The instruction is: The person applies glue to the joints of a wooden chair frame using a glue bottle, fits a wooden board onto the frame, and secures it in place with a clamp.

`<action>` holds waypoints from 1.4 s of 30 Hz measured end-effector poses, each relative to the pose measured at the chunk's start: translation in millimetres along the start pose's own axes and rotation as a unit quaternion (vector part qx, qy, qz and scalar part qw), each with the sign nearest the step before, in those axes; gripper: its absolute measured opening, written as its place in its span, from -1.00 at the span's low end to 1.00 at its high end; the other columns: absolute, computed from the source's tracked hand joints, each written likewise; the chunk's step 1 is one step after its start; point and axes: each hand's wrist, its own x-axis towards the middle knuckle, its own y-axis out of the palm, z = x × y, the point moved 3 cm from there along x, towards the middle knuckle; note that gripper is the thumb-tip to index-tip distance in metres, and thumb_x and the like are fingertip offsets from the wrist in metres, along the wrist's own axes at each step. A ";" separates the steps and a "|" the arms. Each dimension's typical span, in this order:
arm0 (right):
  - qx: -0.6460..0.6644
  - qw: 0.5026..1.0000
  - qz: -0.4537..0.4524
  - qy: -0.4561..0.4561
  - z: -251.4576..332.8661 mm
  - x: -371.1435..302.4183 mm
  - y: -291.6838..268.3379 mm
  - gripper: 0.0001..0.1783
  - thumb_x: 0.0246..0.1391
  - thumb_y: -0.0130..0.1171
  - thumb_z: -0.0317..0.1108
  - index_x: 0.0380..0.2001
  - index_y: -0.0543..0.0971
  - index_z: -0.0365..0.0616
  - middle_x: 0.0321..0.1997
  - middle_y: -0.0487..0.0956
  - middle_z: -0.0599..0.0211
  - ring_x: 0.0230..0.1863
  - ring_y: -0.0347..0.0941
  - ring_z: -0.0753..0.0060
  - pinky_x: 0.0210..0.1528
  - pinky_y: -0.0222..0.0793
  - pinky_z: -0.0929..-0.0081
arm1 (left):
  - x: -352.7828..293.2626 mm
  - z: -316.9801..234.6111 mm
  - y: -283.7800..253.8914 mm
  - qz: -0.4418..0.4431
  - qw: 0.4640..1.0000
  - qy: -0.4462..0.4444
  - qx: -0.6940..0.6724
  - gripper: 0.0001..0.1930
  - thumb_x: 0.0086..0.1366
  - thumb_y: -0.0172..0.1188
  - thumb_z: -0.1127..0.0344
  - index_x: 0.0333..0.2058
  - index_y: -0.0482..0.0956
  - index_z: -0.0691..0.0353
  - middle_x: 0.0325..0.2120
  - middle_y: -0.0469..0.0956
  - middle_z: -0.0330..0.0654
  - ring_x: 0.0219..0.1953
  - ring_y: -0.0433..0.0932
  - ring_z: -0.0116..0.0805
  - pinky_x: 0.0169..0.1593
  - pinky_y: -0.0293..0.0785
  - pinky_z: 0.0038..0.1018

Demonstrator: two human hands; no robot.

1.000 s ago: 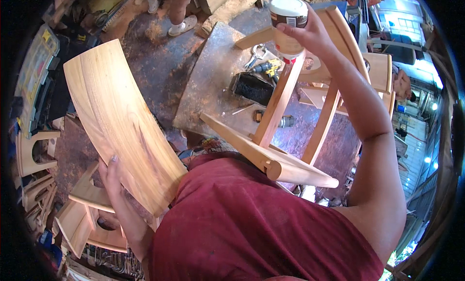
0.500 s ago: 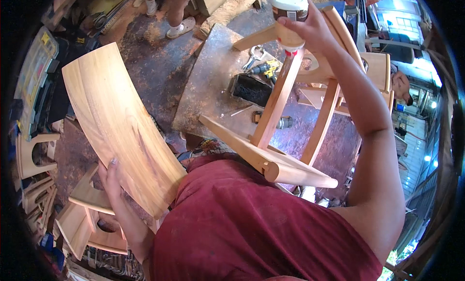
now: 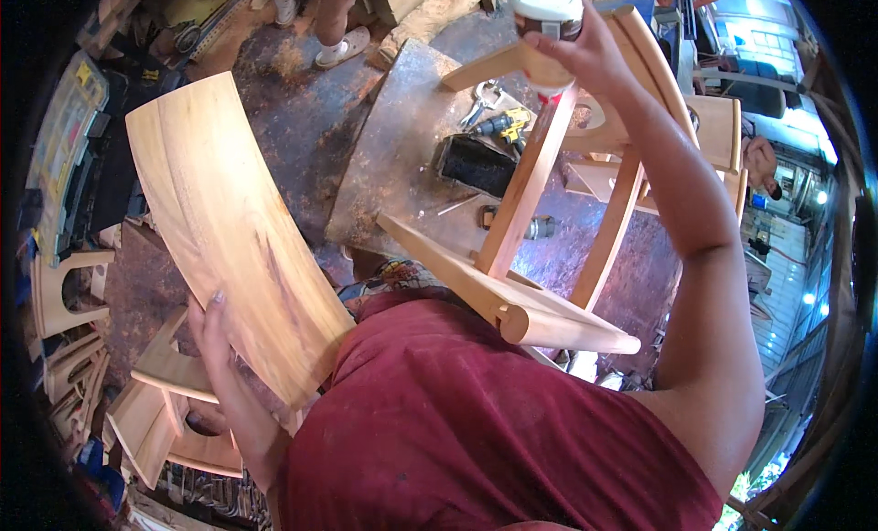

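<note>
Head view showed a pale wooden frame with two long bars [image 3: 528,185]. Left of it, a broad, curved, honey-coloured wooden panel [image 3: 229,220] was grasped at its outer edge by the left hand [image 3: 212,332]. The right hand [image 3: 596,57] clasped a white-topped, brown-and-cream cylindrical bottle [image 3: 544,71], its red tip down at one bar's far end, contact unclear.

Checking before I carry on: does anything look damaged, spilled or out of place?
No clear damage or spill shows. Sawdust-like debris litters the worktable, untidy around the drill. Dark streaks mark the curved panel the left hand holds, probably grain.
</note>
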 end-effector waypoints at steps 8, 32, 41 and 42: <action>0.011 1.000 -0.003 0.025 13.9 -4.7 -3.2 -0.21 -0.19 0.36 -0.45 0.11 0.19 -0.21 -0.03 0.43 0.30 0.01 0.36 0.47 0.07 0.28 0.48 | -5.1 -0.4 -1.4 0.001 1.000 -0.011 -0.014 -0.47 0.14 0.06 0.38 0.09 0.22 0.44 -0.01 0.35 -0.04 -0.01 0.34 -0.30 0.10 0.20 -0.45; -0.038 0.999 0.017 0.033 -19.1 3.5 7.5 -0.19 -0.20 0.41 -0.24 0.10 0.22 -0.23 -0.01 0.45 0.26 0.05 0.34 0.45 0.11 0.23 0.44 | 4.7 5.0 -14.0 -0.008 1.000 -0.020 0.001 -0.49 0.15 0.06 0.35 0.07 0.24 0.45 -0.02 0.36 -0.05 -0.01 0.35 -0.31 0.09 0.23 -0.46; -0.047 0.998 0.037 -0.009 -2.3 18.6 2.3 -0.07 -0.32 0.46 -0.35 0.14 0.18 -0.23 -0.04 0.44 0.26 0.04 0.32 0.50 0.10 0.24 0.45 | 0.9 1.4 -18.8 -0.021 0.999 -0.023 0.016 -0.50 0.16 0.03 0.34 0.06 0.25 0.46 -0.02 0.36 -0.05 0.00 0.34 -0.32 0.10 0.21 -0.46; -0.135 0.991 -0.011 -0.013 -9.8 24.5 -6.5 -0.08 -0.31 0.46 -0.35 0.14 0.18 -0.22 -0.05 0.44 0.27 0.04 0.32 0.49 0.09 0.24 0.45 | 2.8 2.2 -19.2 -0.018 0.999 -0.019 0.018 -0.50 0.16 0.03 0.35 0.06 0.25 0.46 -0.02 0.36 -0.05 0.00 0.34 -0.31 0.10 0.20 -0.45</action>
